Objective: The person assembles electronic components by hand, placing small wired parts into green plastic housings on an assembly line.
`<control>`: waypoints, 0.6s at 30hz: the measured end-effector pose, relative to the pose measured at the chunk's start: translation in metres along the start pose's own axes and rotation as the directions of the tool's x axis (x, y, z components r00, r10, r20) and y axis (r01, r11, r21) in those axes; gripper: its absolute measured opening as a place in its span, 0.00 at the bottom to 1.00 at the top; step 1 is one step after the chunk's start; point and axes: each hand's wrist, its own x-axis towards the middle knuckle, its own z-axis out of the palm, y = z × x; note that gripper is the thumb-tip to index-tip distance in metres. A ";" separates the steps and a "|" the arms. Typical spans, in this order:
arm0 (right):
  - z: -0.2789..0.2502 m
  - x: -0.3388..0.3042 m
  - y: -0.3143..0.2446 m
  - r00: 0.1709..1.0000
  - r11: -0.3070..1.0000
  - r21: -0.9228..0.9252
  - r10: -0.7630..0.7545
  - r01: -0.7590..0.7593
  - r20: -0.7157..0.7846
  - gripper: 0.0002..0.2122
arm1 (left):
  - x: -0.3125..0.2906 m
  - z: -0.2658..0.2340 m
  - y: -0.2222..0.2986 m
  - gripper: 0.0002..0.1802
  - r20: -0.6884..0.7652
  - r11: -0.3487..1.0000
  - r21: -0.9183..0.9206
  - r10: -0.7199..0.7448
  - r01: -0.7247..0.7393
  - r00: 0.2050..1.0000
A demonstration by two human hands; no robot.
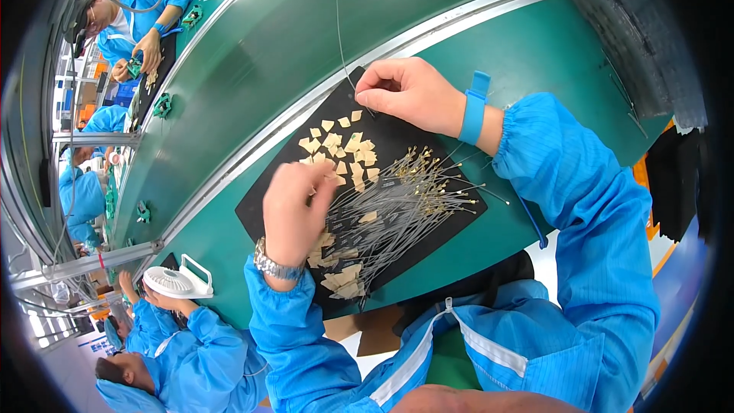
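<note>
My right hand (409,95) is closed in a pinch on a thin grey cable (341,42) at the far edge of a black mat (264,203). One end of that cable rises away over the green surface beyond. My left hand (292,210) hovers over the mat's left part, its fingers curled together beside small beige paper-like pieces (353,143). Whatever those fingertips may hold is hidden. Between and below my hands lies a heap of grey cables (382,229), with gold-coloured ends (428,176) pointing right. More beige pieces (344,281) lie at its near left.
A blue band (475,107) circles my right wrist. Green belt-like surface (306,53) runs past the table's metal rail, carrying green parts (163,105). A white fan (180,281) stands left. Co-workers in blue sit at the left. A grey translucent panel (634,30) borders the far right.
</note>
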 end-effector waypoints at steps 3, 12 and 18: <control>-0.001 0.000 0.001 1.000 1.000 -0.009 -0.007 0.007 -0.005 0.06 | 0.000 -0.006 0.007 0.08 0.266 0.950 -0.160 0.303 -0.268 0.915; 0.000 0.000 -0.001 1.000 1.000 -0.015 -0.018 0.018 0.002 0.06 | -0.001 -0.005 0.009 0.09 0.359 0.943 -0.171 0.330 -0.286 0.873; 0.001 0.000 0.000 0.999 1.000 -0.005 -0.029 0.029 -0.015 0.07 | -0.002 -0.006 0.012 0.08 0.409 0.969 -0.152 0.239 -0.193 0.880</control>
